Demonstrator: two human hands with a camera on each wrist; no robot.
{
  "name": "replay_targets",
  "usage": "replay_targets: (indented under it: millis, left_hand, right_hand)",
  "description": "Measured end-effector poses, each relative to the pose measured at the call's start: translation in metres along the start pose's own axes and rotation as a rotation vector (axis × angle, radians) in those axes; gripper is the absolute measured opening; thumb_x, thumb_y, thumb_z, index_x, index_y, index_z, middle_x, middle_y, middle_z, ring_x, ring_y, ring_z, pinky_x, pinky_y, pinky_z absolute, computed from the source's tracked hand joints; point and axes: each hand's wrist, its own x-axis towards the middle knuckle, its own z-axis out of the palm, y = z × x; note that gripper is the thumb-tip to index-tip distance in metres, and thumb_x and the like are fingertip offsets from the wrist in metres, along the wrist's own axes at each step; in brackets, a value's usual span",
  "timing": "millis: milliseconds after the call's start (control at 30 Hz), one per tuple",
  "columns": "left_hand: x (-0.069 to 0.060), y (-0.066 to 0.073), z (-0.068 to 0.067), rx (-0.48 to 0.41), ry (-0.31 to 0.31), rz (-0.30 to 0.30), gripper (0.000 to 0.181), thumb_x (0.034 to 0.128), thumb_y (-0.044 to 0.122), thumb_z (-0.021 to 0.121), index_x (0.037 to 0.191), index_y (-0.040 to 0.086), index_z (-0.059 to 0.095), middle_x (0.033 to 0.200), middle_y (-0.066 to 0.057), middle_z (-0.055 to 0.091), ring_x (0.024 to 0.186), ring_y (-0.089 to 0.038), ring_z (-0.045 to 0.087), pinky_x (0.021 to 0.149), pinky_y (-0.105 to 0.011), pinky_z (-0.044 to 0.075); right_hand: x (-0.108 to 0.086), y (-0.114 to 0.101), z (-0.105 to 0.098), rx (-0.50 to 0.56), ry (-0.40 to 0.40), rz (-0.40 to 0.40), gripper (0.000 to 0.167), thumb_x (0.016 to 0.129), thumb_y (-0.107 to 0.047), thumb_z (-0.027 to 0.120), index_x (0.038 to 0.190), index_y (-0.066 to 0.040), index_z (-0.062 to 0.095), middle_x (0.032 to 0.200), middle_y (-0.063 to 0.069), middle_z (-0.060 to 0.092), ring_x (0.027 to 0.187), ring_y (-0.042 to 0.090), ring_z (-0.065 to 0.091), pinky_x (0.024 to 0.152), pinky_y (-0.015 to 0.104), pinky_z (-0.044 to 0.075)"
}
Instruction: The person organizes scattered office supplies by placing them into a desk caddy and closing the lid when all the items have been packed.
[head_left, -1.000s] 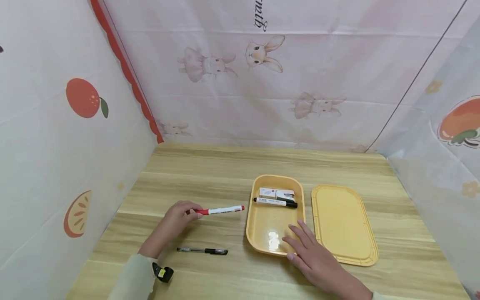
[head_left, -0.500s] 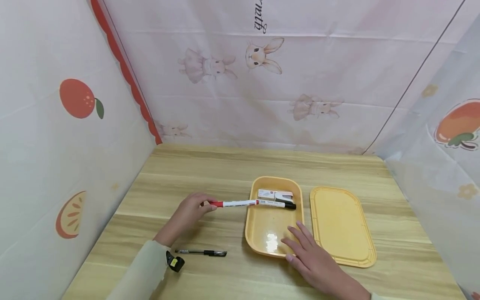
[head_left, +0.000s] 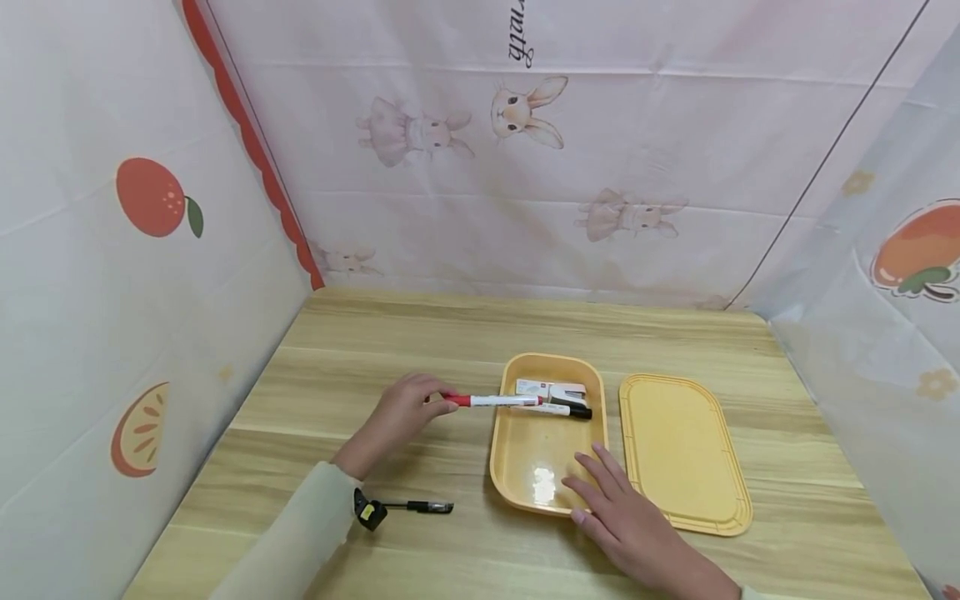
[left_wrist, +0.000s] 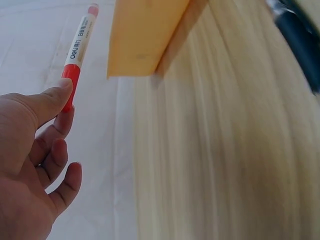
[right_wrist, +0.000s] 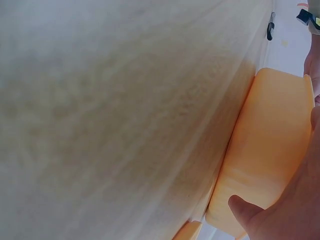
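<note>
My left hand pinches a red-and-white whiteboard marker by its red cap, between thumb and index finger. The marker points right, its far end above a yellow box. Inside that box lie a black-capped marker, a small white carton and a small stapler-like item. My right hand rests at the box's near right corner, fingers spread and relaxed over the rim. In the right wrist view, the thumb lies by the box's outer wall.
A yellow lid lies flat to the right of the box. On the wooden table, a black pen lies left of the box, partly covered by the left wrist's camera. Printed sheets wall the table at back and sides.
My left hand has moved right and slightly away from me, bringing the red marker from left of the box to over it. The right hand has stayed at the box's corner.
</note>
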Motion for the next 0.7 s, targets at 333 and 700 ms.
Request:
replay_targets:
  millis: [333, 700]
  left_hand:
    - [0.019, 0.022, 0.009, 0.138, -0.012, 0.124, 0.019, 0.0919, 0.04, 0.072, 0.105, 0.028, 0.078, 0.104, 0.012, 0.074, 0.093, -0.009, 0.057, 0.08, -0.031, 0.046]
    - [0.029, 0.04, 0.017, 0.227, -0.025, 0.182, 0.019, 0.0918, 0.038, 0.073, 0.106, 0.027, 0.078, 0.105, 0.011, 0.075, 0.09, -0.009, 0.055, 0.084, -0.033, 0.045]
  right_hand:
    - [0.0, -0.001, -0.001, 0.003, -0.006, 0.011, 0.04, 0.106, -0.039, 0.049, 0.144, -0.025, 0.054, 0.163, 0.007, 0.034, 0.156, 0.029, 0.014, 0.104, 0.051, 0.049]
    - [0.001, -0.004, -0.005, 0.0, 0.002, 0.003, 0.039, 0.106, -0.038, 0.051, 0.142, -0.025, 0.055, 0.161, 0.008, 0.037, 0.155, 0.031, 0.017, 0.104, 0.05, 0.049]
